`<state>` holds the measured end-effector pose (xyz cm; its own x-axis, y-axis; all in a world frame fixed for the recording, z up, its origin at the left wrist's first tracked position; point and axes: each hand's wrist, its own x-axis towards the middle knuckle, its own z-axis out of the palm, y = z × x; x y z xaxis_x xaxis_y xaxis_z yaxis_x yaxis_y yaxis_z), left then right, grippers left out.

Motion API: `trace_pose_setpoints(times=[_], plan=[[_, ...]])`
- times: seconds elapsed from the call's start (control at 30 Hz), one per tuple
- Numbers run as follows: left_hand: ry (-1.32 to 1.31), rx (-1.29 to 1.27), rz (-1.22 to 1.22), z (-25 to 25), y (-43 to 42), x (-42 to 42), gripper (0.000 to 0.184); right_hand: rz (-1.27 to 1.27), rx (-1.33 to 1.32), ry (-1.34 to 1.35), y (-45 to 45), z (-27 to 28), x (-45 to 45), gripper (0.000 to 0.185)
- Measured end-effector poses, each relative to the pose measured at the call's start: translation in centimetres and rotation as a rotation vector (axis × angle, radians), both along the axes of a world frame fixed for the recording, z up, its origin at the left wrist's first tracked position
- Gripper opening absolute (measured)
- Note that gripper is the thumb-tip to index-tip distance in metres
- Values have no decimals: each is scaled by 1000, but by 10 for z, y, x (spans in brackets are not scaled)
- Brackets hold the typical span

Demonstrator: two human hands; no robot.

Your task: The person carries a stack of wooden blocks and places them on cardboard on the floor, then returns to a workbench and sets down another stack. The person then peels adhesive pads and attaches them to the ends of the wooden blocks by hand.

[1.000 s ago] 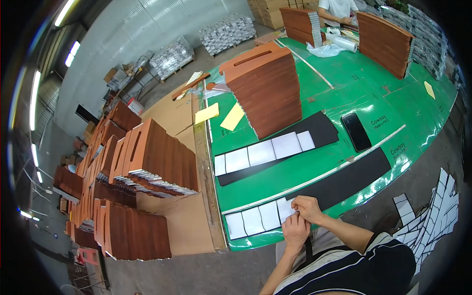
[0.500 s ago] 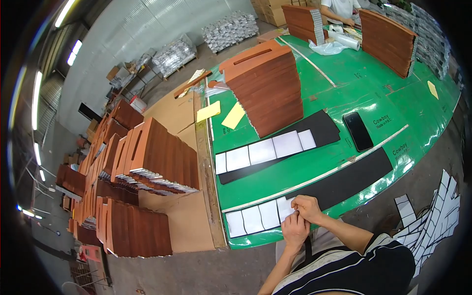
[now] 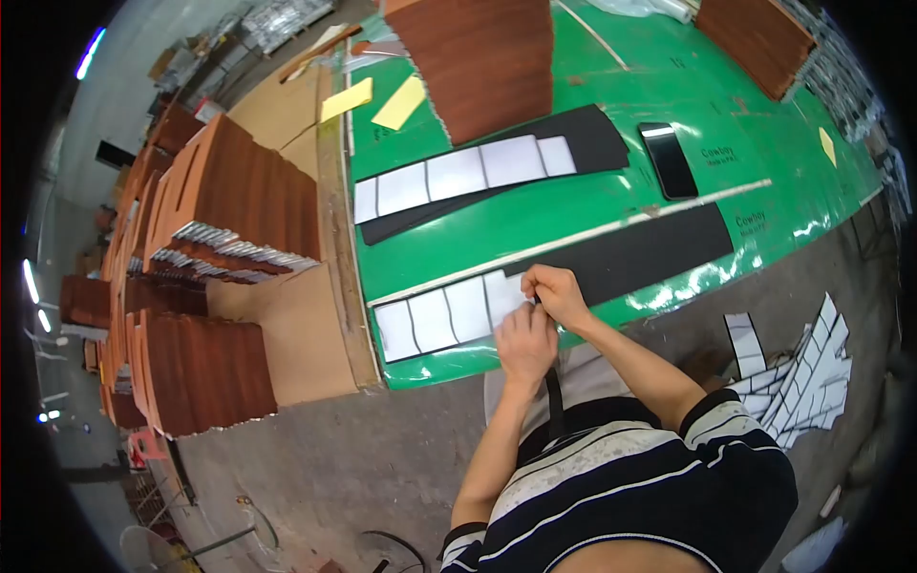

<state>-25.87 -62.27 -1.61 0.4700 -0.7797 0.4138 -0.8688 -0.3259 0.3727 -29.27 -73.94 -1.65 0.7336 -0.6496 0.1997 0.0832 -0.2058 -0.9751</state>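
A long black strip (image 3: 659, 250) lies along the near table edge, its left part covered with white panels (image 3: 435, 315) separated by dark lines. My left hand (image 3: 527, 344), fingers bent together, rests at the right end of these panels. Just beyond it my right hand (image 3: 559, 294) is closed in a pinch, touching or nearly touching the left fingers. What lies between the fingertips is hidden. A narrow black band (image 3: 555, 401) hangs below my hands; I cannot tell whether they hold it. Farther back lies a similar black strip (image 3: 597, 138) with white panels (image 3: 458, 174).
A stack of reddish-brown boards (image 3: 487, 72) stands behind the strips on the green table mat (image 3: 592, 215). A phone (image 3: 669, 160) and yellow papers (image 3: 399, 101) lie there. More brown stacks (image 3: 239, 191) fill the left; white-panelled strips (image 3: 798, 377) lie on the floor at right.
The view has tilted down, so the table appears higher and more of my torso shows. My hands stay together at the end of the white panels, their fingers slightly shifted.
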Motion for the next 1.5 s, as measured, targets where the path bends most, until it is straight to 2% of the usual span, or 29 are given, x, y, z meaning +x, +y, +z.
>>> trace_pose_setpoints(times=[0.17, 0.2, 0.23, 0.3, 0.33, 0.4, 0.43, 0.5, 0.53, 0.77, 0.83, 0.9, 0.97, 1.03, 1.07, 1.13, 1.23, 1.3, 1.33, 1.4, 1.5], plan=[[-31, -39, 15, 1, 0, 0, 22, 129, 482, -150, -23, 8, -15, 23], [-17, -50, -36, 1, -2, 0, 22, 104, 503, -169, -26, 14, -24, 22], [-5, -51, -36, 1, -1, 0, 23, 77, 428, -181, -28, 26, -36, 21], [9, -54, -49, 4, 0, 2, 24, 1, 164, 11, -33, 35, -63, 18], [31, -41, -57, 8, 1, 2, 25, -17, 161, 15, -35, 35, -74, 18], [61, -12, -81, 6, 4, 4, 27, -150, -571, 114, -37, 33, -96, 16], [71, -12, -102, 6, 4, 4, 27, -168, -571, 129, -38, 33, -106, 16], [15, 6, -107, 10, 4, 3, 28, -125, -878, 379, -41, 35, -125, 18], [-9, 12, -105, 10, 3, 2, 27, -91, -876, 420, -48, 24, -133, 24], [41, 8, -82, 14, -5, 3, 23, -32, -870, 320, -71, 15, -137, 24], [51, 20, -54, 16, -5, 3, 24, 3, -851, 365, -73, 22, -137, 25], [139, 1, -141, 25, -2, 6, 27, 34, -820, 429, -69, 30, -135, 28], [239, -73, -194, 26, 6, 12, 31, -7, -821, 286, -68, 42, -127, 25], [152, -76, -193, 40, 10, 19, 30, -69, -778, 187, -72, 39, -118, 16], [132, -74, -174, 43, 15, 26, 30, -126, -702, 153, -69, 45, -109, 10], [225, -124, -155, 50, 15, 41, 28, -86, -574, 154, -72, 47, -97, 10], [312, -158, -95, 68, 7, 73, 25, -24, -428, 224, -80, 58, -78, 10], [271, -198, -113, 90, -9, 102, 24, -53, -159, 187, -86, 67, -62, 13], [253, -238, -127, 100, -19, 117, 23, -58, -168, 174, -93, 73, -54, 13], [281, -283, -126, 123, -41, 143, 22, -23, -13, 23, -119, 89, -34, 23], [296, -333, -84, 154, -84, 187, 21, -99, -219, -49, -159, 128, -1, 29]])
